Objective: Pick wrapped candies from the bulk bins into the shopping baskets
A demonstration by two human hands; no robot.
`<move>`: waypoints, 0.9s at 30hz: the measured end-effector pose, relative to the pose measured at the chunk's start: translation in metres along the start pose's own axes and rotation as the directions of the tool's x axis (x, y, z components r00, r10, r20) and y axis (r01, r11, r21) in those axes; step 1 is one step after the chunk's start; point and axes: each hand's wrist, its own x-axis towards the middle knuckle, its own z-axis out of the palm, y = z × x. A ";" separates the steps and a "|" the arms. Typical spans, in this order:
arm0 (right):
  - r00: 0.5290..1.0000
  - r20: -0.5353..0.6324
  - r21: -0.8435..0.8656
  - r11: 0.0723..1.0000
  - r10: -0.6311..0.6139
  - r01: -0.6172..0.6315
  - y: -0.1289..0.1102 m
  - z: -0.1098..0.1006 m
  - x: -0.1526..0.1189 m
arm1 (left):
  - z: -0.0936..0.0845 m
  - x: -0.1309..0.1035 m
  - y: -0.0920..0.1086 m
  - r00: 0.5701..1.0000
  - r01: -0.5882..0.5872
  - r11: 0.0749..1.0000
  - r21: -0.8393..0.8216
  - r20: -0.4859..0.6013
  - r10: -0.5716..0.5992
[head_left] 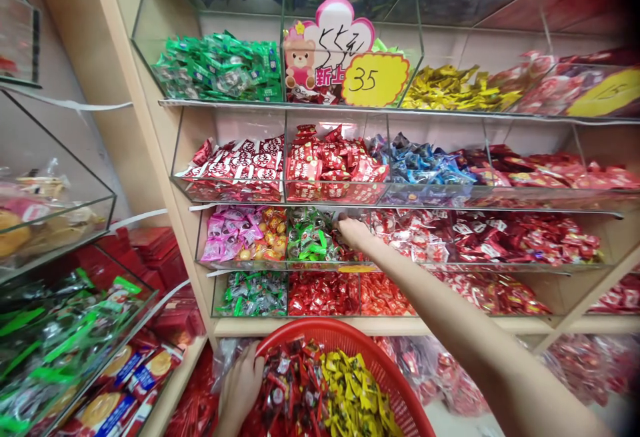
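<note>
My left hand [242,378] is closed over the left rim of a round red plastic basket [411,384]. Inside the basket, red-wrapped candies [293,384] fill the left part and yellow-wrapped candies [357,394] the right. My right hand [351,232] reaches forward into a clear bin on the third shelf down. Its fingers are curled together beside candies in clear and green wrappers [314,236]. Something pale and shiny shows at the fingertips, too small to tell what it is.
Shelves of clear bins rise in front, with purple candies [227,232], red packets [333,164] and blue packets [425,164]. A yellow price tag [376,80] hangs on the top row. At left, another shelf holds green-wrapped sweets [70,337]. Bagged goods [460,377] lie beneath.
</note>
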 end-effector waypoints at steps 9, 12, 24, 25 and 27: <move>0.997 -0.080 0.014 1.000 -0.001 0.002 0.005 -0.007 -0.009 | 0.001 0.001 0.000 0.999 -0.010 0.999 0.040 -0.031 0.011; 0.982 -0.182 0.023 0.999 0.046 -0.042 0.004 -0.012 -0.019 | 0.000 0.000 0.001 0.999 -0.013 0.999 0.039 -0.044 0.015; 0.768 -0.595 0.547 0.819 0.237 0.170 -0.013 0.006 -0.141 | 0.000 -0.002 0.004 0.999 -0.015 0.998 0.058 -0.047 0.018; 0.779 -0.565 0.618 0.765 0.273 0.180 -0.019 0.011 -0.154 | -0.001 -0.002 0.005 0.999 -0.015 0.998 0.059 -0.047 0.017; 0.824 -0.484 0.739 0.641 0.295 0.204 -0.036 0.027 -0.174 | -0.002 -0.003 0.006 0.998 -0.020 0.998 0.056 -0.053 0.023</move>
